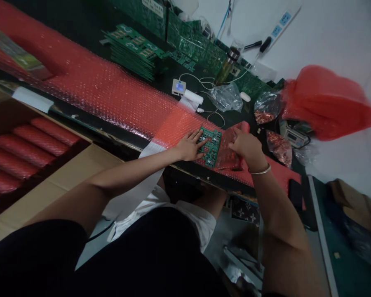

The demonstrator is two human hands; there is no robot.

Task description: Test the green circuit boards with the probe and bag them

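Note:
A green circuit board (212, 145) lies on a long strip of red bubble wrap (117, 93) at the front edge of a dark bench. My left hand (190, 145) rests on the board's left side with its fingers spread flat. My right hand (246, 147), with a bangle on the wrist, is closed on a fold of red bubble wrap (227, 150) that covers the board's right side.
An open cardboard box (43, 181) at the left holds several red-wrapped rolls. Stacks of green boards (132, 47) stand at the back. A small device with a blue screen (178, 87), plastic bags (225, 97), a bottle (227, 64) and a heap of red bags (326, 101) crowd the right.

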